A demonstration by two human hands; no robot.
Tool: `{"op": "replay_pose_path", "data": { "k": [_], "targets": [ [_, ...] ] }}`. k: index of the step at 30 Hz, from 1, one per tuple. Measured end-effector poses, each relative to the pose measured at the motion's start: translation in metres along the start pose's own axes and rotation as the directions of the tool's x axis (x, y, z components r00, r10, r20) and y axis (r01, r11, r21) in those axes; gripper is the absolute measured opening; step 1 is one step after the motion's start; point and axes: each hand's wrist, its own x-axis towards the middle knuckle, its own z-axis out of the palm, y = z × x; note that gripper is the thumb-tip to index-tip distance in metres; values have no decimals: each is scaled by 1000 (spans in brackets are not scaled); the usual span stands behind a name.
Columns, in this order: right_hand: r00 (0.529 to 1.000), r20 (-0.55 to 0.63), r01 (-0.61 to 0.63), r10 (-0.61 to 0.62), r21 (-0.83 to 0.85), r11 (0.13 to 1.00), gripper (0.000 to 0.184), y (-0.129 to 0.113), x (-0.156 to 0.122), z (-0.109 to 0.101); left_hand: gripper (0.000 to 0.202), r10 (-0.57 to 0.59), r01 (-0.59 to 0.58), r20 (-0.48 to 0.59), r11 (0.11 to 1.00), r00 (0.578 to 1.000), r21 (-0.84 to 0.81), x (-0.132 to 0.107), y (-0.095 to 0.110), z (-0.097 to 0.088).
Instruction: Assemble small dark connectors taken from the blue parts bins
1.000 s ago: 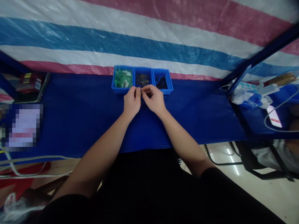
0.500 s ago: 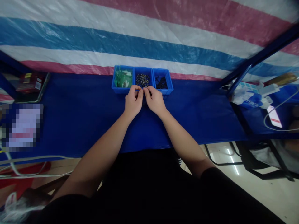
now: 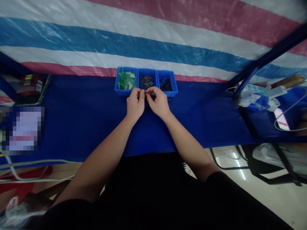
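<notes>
Pinching together just in front of the middle bin, the left hand (image 3: 135, 103) and right hand (image 3: 158, 102) meet at the fingertips (image 3: 143, 92), wrists apart and forearms angled inward. Something tiny may sit between the fingers, probably a small dark part, but fingers hide it and the view is too coarse to be sure. Hands this close suggest fine two-handed work on a small piece. Both hands are held low over the blue table cloth (image 3: 203, 121), close to the near edge of the bins.

Three blue plastic bins stand side by side along the far edge of the cloth, directly ahead of the hands, which keeps them all in easy reach and the parts sorted by kind. The left bin (image 3: 116, 86) holds green-tinted clear bags, the middle bin (image 3: 146, 69) a loose pile of small metal screws, and the right bin (image 3: 174, 87) small black parts.

Behind them hangs a striped tarp (image 3: 153, 41) in pink, white and blue. Far left, a metal tray (image 3: 40, 92) holds a red box (image 3: 31, 85). On the right, a power strip (image 3: 275, 92) lies on a lower shelf with a white cable (image 3: 285, 111).
</notes>
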Motion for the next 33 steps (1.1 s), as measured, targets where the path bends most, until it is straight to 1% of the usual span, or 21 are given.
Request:
{"op": "replay_pose_path", "data": {
  "k": [9,13,17,23,27,33],
  "targets": [
    [1000,-7,-13,13,22,1000,9,-2,0,-1,40,4,-3,23,999,1000,-52,-2,0,2],
    [999,-23,-22,23,23,999,10,-2,0,-1,40,26,-22,40,996,999,-86,-3,-3,2],
    [1000,-14,-27,27,11,1000,12,-3,0,-1,35,56,-51,42,992,998,-114,-3,-3,2],
    [1000,-7,-6,6,-2,1000,12,-1,0,-1,34,36,-34,25,996,999,-77,-2,-3,3],
    [1000,-6,6,-7,-8,1000,18,0,0,-1,37,26,-25,21,998,999,-50,-1,-3,3],
    [1000,-4,11,-11,-37,999,13,-1,0,-2,37,18,-17,17,999,1000,-27,-1,-2,1]
  ]
}}
